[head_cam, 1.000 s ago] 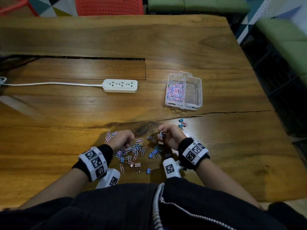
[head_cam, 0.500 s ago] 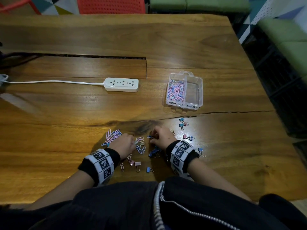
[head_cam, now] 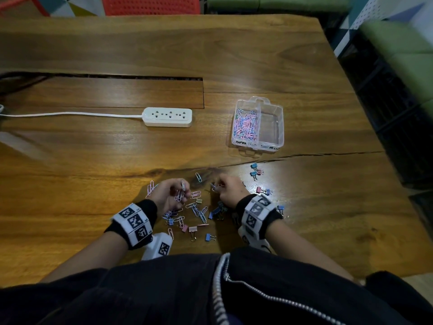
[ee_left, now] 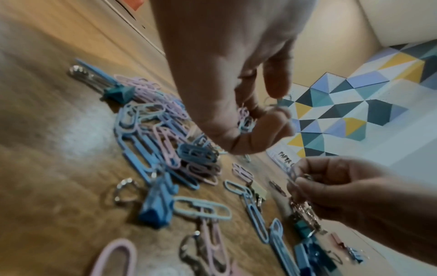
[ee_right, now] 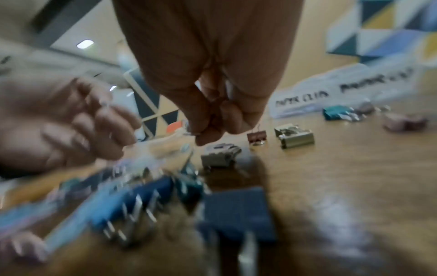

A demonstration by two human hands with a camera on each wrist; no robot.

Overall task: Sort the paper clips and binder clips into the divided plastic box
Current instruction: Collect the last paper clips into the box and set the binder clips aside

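With only paper clips in the left compartment of the divided plastic box (head_cam: pixel 259 143), its right one bare, the left hand (head_cam: pixel 169 194) clutches paper clips (head_cam: pixel 180 195) and the right hand (head_cam: pixel 228 191) pinches one, nearer than the box amid unsorted binder clips (head_cam: pixel 214 213).

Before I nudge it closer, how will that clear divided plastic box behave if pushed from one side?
The clear divided plastic box probably slides easily, being thin-walled on smooth polished wood. It may swivel, since the pastel paper clips fill only its left compartment. Tipping looks unlikely: it is low and wide.
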